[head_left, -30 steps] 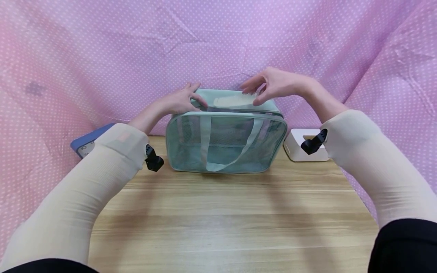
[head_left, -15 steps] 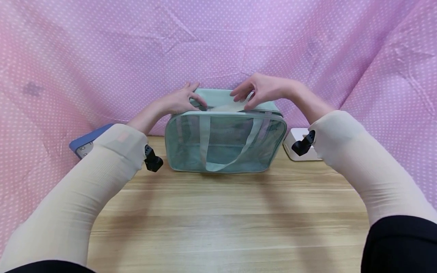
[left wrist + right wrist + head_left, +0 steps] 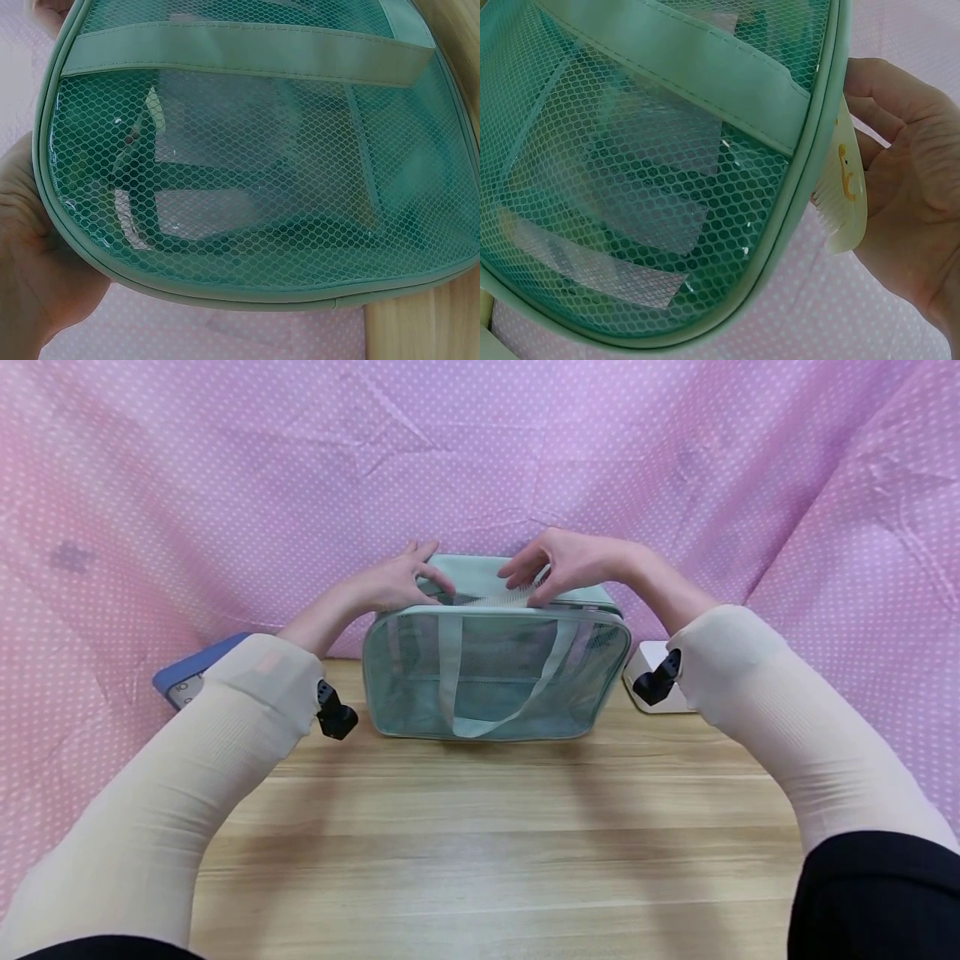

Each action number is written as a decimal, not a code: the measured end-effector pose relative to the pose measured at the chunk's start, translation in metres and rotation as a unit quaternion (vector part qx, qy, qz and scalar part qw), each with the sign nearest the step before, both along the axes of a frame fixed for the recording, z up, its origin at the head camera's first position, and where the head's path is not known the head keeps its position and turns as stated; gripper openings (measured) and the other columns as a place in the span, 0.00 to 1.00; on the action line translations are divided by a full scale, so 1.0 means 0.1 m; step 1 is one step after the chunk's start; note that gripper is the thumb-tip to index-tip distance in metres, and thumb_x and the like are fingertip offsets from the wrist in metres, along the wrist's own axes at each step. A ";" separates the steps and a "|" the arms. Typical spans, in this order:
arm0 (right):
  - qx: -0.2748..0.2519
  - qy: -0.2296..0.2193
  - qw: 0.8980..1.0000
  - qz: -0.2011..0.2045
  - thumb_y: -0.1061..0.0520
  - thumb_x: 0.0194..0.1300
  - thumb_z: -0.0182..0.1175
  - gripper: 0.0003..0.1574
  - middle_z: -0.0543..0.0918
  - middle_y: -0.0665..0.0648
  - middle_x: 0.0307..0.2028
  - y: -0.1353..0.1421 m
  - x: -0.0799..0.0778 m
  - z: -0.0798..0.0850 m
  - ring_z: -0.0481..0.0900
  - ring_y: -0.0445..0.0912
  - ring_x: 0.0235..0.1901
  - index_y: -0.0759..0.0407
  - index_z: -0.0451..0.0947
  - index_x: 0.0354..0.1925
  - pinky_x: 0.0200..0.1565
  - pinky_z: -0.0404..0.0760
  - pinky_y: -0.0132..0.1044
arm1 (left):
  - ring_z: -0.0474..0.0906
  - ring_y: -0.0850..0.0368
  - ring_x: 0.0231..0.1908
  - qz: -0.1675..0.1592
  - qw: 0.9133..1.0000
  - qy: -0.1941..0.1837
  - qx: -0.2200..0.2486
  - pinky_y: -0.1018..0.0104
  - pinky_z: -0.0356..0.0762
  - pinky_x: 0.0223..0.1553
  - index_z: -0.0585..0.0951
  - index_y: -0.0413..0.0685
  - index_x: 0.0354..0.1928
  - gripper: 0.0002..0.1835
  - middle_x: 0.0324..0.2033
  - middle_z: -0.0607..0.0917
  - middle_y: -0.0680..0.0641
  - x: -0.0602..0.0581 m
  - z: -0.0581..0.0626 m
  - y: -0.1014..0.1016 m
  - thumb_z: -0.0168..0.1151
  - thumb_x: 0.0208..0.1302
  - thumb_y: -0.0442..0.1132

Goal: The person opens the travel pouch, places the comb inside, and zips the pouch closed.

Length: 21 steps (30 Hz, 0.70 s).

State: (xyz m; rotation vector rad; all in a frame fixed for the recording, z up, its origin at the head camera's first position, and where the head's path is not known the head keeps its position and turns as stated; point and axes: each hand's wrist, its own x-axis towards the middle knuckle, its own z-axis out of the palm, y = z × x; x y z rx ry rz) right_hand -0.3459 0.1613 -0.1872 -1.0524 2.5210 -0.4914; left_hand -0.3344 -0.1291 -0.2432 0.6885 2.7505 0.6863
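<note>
A clear mint-green toiletry bag [image 3: 495, 681] with a mesh pattern and a strap handle stands upright at the back of the table, its top parted. My left hand [image 3: 390, 583] holds the bag at its upper left corner, thumb and finger at the opening. Between the thumb and fingers of my right hand [image 3: 573, 564] is a pale cream comb [image 3: 501, 600], its teeth facing up and away. The comb's left end dips behind the front rim into the opening. The right wrist view shows an orange print on the comb [image 3: 847, 180], partly hidden by the bag's edge.
A white box [image 3: 660, 681] with a slot on top sits right of the bag. At left, a blue-framed clock [image 3: 197, 670] is partly covered by my left sleeve. A pink dotted cloth [image 3: 480, 452] hangs behind the wooden table [image 3: 480, 843].
My right hand has moved left and down with the comb, which has gone from lying over the bag's top to partly inside the opening. The left hand and the bag have stayed put.
</note>
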 end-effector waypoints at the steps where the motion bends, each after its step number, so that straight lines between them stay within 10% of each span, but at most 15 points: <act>1: 0.001 0.000 1.000 -0.001 0.61 0.63 0.68 0.37 0.84 0.61 0.63 0.00 0.00 0.00 0.80 0.53 0.64 0.59 0.75 0.69 0.67 0.79 0.50 | 0.18 0.44 0.81 0.000 1.000 0.000 0.000 0.29 0.29 0.79 0.79 0.49 0.66 0.22 0.84 0.34 0.50 0.00 0.00 0.00 0.61 0.73 0.44; 21: 0.001 0.001 1.000 -0.004 0.59 0.64 0.68 0.37 0.83 0.60 0.64 0.01 0.02 0.02 0.80 0.53 0.65 0.59 0.73 0.70 0.68 0.79 0.52 | 0.17 0.45 0.81 -0.003 1.000 -0.005 0.005 0.28 0.29 0.78 0.79 0.49 0.67 0.23 0.84 0.33 0.50 -0.01 -0.01 0.00 0.62 0.73 0.44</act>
